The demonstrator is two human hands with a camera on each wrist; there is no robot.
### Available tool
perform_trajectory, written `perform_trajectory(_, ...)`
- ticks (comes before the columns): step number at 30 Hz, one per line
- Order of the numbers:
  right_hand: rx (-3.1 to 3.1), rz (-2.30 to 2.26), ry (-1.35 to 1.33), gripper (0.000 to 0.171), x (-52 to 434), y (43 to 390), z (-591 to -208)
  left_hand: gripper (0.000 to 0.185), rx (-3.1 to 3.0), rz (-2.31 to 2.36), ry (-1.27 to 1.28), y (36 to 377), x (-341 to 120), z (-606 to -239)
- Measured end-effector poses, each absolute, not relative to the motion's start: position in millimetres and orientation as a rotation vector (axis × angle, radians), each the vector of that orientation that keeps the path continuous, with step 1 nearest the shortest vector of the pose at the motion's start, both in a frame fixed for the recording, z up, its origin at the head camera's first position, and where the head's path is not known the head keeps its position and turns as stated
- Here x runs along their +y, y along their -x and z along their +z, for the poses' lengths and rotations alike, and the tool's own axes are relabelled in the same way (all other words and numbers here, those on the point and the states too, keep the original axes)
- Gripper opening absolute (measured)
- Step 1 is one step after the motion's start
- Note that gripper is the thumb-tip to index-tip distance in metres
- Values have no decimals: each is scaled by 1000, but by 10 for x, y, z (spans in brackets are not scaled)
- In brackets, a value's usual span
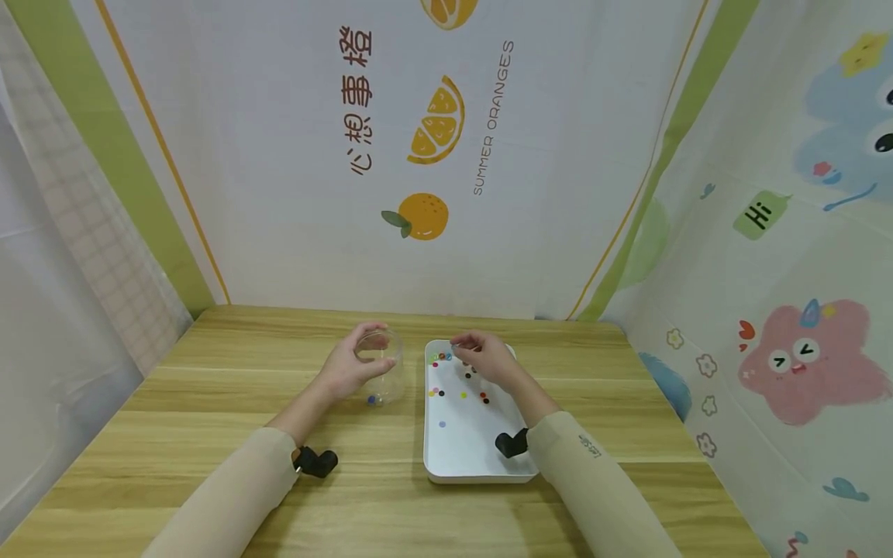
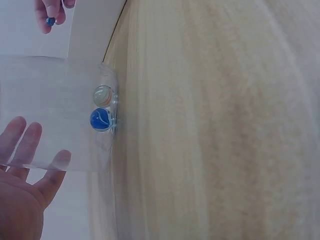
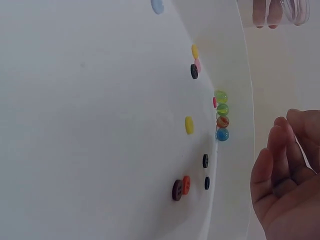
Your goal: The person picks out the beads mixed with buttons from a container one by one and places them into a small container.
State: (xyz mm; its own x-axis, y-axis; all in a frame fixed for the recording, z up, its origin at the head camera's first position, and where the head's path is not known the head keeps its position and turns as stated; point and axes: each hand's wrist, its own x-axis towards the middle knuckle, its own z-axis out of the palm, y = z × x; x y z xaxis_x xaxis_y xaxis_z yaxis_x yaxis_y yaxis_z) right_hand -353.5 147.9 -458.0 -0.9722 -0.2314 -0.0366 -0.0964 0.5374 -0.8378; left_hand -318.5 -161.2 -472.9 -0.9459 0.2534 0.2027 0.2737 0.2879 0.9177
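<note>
My left hand (image 1: 345, 370) grips a clear plastic jar (image 1: 392, 373) from its left side, thumb and fingers spread round the wall. At the bottom of the jar lie a blue marble (image 2: 100, 119) and a pale swirled marble (image 2: 102, 95). Over the far end of a white tray (image 1: 474, 457) is my right hand (image 1: 491, 362), its fingertips pinching a small dark blue marble (image 2: 50, 21). That marble is hidden in the right wrist view. Along the tray's far wall sit several marbles, among them an orange-brown one (image 3: 223, 122) and a blue one (image 3: 222, 134).
Several buttons are scattered on the tray floor, including a yellow one (image 3: 189, 125), a dark brown one (image 3: 177, 190) and a pale blue one (image 1: 443, 425). The tray's raised rim stands right of the jar on the wooden table (image 1: 363, 511). Printed cloth hangs behind.
</note>
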Motion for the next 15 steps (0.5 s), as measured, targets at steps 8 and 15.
perform_trajectory(8, 2572, -1478, 343, 25, 1428, 3539, -4521, 68, -2499, -1787, 521, 3190, -1601, -4727)
perform_trajectory(15, 2491, -1568, 458, 28, 1320, 3500, -4441, 67, -2490, -1789, 522, 3189, -1592, -4727)
